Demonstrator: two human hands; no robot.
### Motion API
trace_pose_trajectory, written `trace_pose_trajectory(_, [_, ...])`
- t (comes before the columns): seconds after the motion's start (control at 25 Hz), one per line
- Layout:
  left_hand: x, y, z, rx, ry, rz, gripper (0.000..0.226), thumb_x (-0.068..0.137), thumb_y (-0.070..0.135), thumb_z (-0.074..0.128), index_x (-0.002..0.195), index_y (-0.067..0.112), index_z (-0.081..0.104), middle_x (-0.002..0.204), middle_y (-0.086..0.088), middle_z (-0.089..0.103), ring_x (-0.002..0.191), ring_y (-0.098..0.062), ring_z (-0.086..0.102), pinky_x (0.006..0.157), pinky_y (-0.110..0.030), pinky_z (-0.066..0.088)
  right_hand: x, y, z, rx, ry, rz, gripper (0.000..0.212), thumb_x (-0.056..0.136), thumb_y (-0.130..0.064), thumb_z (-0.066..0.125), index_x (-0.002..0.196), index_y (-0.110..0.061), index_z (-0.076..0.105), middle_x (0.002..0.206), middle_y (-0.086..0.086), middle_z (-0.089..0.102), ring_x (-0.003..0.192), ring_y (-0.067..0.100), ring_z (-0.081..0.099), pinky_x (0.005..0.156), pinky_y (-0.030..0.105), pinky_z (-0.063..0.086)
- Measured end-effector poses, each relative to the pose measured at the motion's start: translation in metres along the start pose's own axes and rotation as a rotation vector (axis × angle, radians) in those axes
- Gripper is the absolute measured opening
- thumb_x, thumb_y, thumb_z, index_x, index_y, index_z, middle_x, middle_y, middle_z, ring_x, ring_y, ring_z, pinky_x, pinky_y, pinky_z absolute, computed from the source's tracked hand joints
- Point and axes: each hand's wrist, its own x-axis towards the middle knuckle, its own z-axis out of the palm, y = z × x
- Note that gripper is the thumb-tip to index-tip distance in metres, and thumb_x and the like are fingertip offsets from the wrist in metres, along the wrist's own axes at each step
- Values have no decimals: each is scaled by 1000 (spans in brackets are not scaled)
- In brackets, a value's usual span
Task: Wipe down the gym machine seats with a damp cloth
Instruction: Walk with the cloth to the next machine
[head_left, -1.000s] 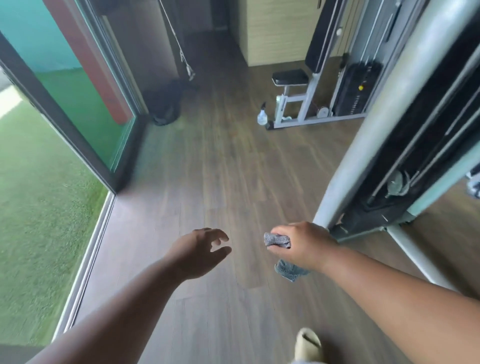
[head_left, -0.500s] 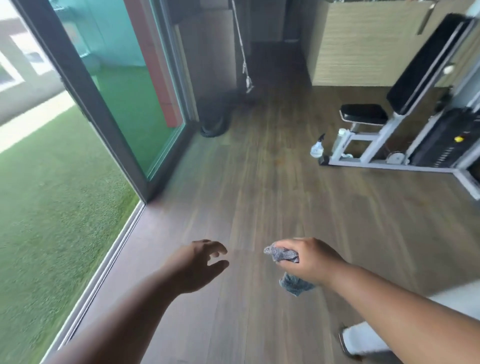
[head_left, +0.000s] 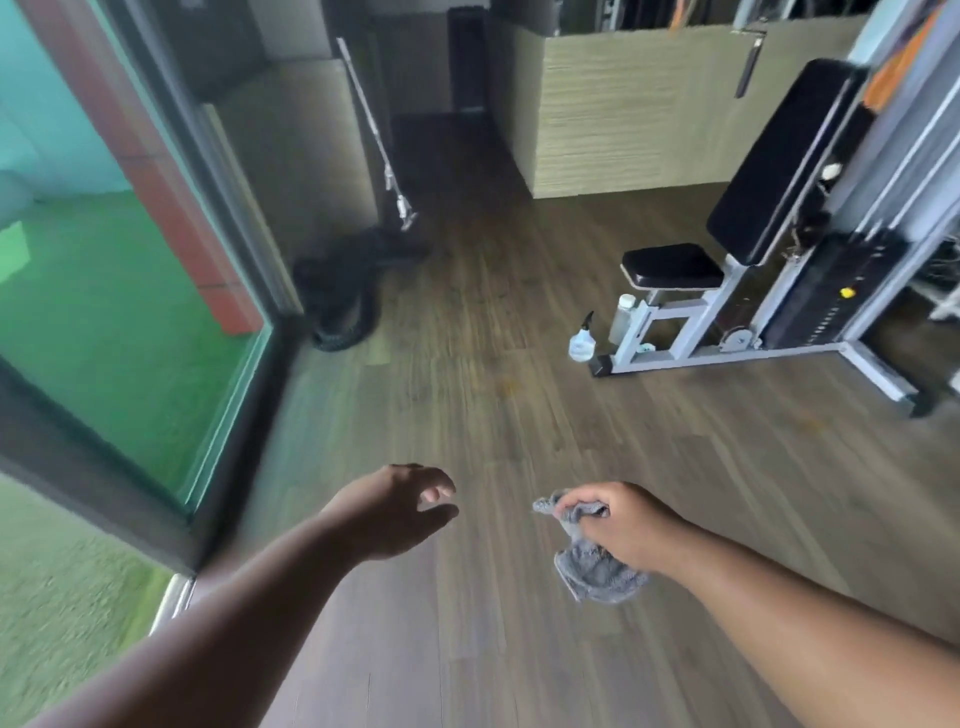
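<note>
**Cloth in hand, machine seat well ahead**

Right hand (head_left: 618, 530) clenched around a grey cloth (head_left: 592, 569); the cloth's bulk hangs below the fist, over the wood floor (head_left: 519, 415). Left hand (head_left: 395, 512) released, fingers loosely curved, holding nothing. Black seat (head_left: 672, 266) of the gym machine (head_left: 779, 291) stands well apart, ahead right. Spray bottle (head_left: 582, 340) on floor just beside its frame.

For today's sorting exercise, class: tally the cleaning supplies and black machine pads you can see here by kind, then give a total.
Grey cloth, gripped in the right hand: 1
Spray bottle on the floor: 1
Clear bottle with white cap beside it: 1
Black seat pad: 1
Black back pad: 1
Total: 5
The left hand holds nothing.
</note>
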Motion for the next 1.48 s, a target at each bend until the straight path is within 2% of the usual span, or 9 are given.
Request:
trace_pose_trajectory(0.12, [97,1,-35,1,-49,93,33,92,55,55,120,40,62,114,20,65,96,1,63,87,-28,54,54,-5,-40,85,102,55,17,76,-41,68,92,-47,70,69,-13,68,50,6,53,54,22,42])
trace_pose_trajectory(0.28, [224,11,-65,19,-69,182,35,92,56,54,123,41,61,119,20,64,101,0,63,88,-30,55,145,6,-100,75,203,83,40,61,-73,66,90,-47,72,90,-23,73,84,-3,67,81,23,51])
trace_pose_trajectory(0.4, [316,11,-88,19,-66,180,36,93,56,53,125,41,59,123,21,62,104,1,62,89,-30,54,227,8,-154,68,227,54,9,80,-50,68,86,-47,73,91,-28,72,87,-7,66,87,25,53])
trace_pose_trajectory(0.52, [399,3,-115,-7,-41,119,35,93,58,52,125,43,58,122,21,63,101,2,62,87,-30,55,311,5,-215,35,202,35,21,89,-34,67,93,-54,68,95,-33,69,86,-11,64,86,18,51])
trace_pose_trajectory(0.72, [521,-11,-145,-42,-56,87,36,92,60,52,124,43,59,119,23,63,100,2,63,87,-29,55,425,-14,-296,-23,178,-24,40,92,-35,61,121,-61,54,96,-21,68,62,-8,57,61,10,41])
trace_pose_trajectory(0.92, [691,-11,-173,-36,-140,189,37,88,60,55,119,41,63,109,23,65,93,3,64,86,-29,55,532,-3,-351,-60,226,53,51,83,-52,60,132,-56,44,113,-21,66,97,3,64,91,31,52])
trace_pose_trajectory(1.08, [830,23,-201,14,-214,357,41,84,62,54,118,41,63,109,21,67,94,0,64,88,-29,54,593,7,-404,0,349,207,48,86,-44,64,133,-43,54,114,-24,64,100,-1,61,89,21,49])
trace_pose_trajectory(1.28, [937,98,-217,102,-330,536,34,89,56,56,120,42,62,114,24,64,100,-2,63,92,-29,51,629,39,-460,132,492,339,52,76,-50,62,128,-43,59,115,-18,67,98,-1,63,91,27,52])
trace_pose_trajectory(1.48, [1013,165,-192,96,-379,578,34,92,53,55,123,40,60,115,21,64,99,0,60,90,-25,48,651,100,-526,119,458,392,48,81,-42,67,128,-44,59,108,-17,67,92,0,64,85,21,51])
